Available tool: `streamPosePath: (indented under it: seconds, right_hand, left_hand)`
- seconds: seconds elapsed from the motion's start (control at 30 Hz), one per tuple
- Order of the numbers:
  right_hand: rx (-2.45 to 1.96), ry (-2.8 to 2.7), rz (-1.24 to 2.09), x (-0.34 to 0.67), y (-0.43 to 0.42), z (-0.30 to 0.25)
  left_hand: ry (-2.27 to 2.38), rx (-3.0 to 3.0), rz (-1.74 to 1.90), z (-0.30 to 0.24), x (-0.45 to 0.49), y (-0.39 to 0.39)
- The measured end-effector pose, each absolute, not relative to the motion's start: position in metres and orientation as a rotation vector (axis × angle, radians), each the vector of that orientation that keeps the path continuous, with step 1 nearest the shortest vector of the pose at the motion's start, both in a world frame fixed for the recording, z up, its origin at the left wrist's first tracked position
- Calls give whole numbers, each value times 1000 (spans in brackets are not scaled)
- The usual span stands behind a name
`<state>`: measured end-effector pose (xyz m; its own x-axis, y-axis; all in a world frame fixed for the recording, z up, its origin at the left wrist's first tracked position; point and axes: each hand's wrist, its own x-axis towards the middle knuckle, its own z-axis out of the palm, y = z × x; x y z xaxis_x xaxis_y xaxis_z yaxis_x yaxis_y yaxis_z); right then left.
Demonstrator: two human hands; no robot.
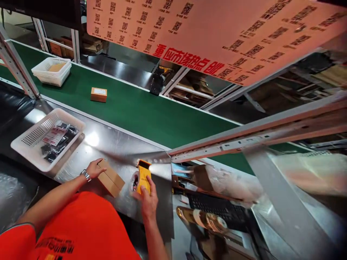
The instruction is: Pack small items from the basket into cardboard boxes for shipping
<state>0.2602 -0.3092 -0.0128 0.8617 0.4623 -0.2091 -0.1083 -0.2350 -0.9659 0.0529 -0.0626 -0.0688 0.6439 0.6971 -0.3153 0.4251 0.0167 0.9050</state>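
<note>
My left hand (pixel 95 168) rests on top of a small brown cardboard box (pixel 110 179) that sits on the steel worktable (pixel 114 148) in front of me. A metal watch is on that wrist. My right hand (pixel 148 196) grips a yellow tape dispenser (pixel 142 176) with a roll of clear tape, held just right of the box and touching the table.
A white basket (pixel 32 144) with dark packets sits at the left of the table. Beyond runs a green conveyor belt (pixel 141 112) carrying a small labelled box (pixel 98 94) and a white basket (pixel 52 70). A keyboard (pixel 217 209) and tape rolls (pixel 206 219) lie at the right.
</note>
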Motion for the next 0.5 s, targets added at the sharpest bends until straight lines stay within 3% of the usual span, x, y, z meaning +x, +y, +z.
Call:
streamPosePath:
  seconds: [0.2,0.5]
  right_hand:
    - [-1657,-343,760,216,-264,3]
    - [-1662,-404,745,223,-265,-15]
  left_hand:
    - [946,1607,286,-74,57,-68]
    - [976,1636,250,-54,61,-61]
